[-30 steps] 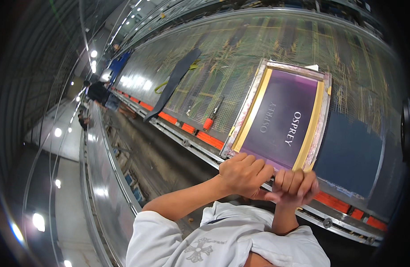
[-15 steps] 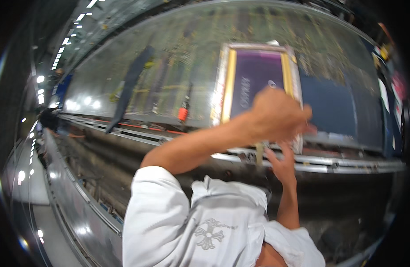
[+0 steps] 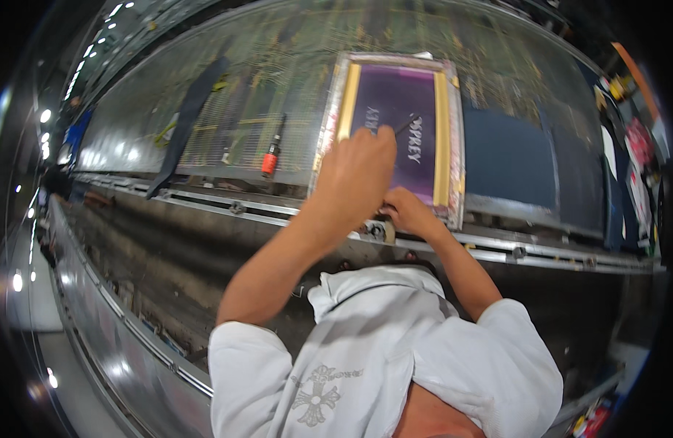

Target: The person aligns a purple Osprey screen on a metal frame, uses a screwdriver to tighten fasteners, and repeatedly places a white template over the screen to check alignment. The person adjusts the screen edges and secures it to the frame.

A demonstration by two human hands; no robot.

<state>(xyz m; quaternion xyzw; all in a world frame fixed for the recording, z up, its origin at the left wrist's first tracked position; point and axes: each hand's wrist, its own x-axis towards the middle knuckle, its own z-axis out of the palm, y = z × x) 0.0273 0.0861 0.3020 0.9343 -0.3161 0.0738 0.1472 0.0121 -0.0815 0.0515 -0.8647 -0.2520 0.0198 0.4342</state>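
Frame point(image 3: 395, 124), purple-meshed, is gripped at its near edge by the closed left hand point(image 3: 354, 171); what the curled right hand point(image 3: 402, 210) holds cannot be told.

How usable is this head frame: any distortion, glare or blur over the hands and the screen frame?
Head view: heavy fisheye bending of the metal rail, with black corners. Glare spots sit along the left rim. The left hand and right hand look sharp enough at the purple screen frame, and the left one covers part of it. The orange-handled tool is small but distinct.
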